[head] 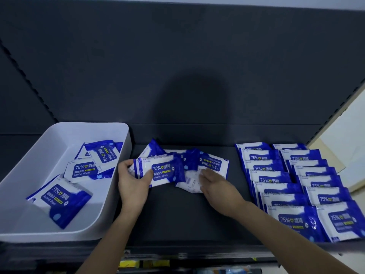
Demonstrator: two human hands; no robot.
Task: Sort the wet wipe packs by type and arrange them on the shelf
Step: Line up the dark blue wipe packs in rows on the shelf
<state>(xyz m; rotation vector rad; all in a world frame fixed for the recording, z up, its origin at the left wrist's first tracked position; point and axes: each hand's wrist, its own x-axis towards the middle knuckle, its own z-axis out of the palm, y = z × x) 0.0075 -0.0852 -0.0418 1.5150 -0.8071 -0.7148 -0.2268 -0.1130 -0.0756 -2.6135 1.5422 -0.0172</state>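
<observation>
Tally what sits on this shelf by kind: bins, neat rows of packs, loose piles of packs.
White bin: 1
Neat rows of packs: 2 (left row, right row)
Loose pile of packs: 1
Total: 4

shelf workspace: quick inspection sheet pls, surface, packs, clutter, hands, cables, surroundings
surface: dark shelf, bare in front of the hands
job's things: white bin at left holding several wipe packs; loose pile in the middle; two overlapping rows at right
clutter: nothing seen
hands: left hand grips one pack at the pile; right hand rests on the pile
cables: nothing seen
surroundings: dark back panel; pale wall at right
</observation>
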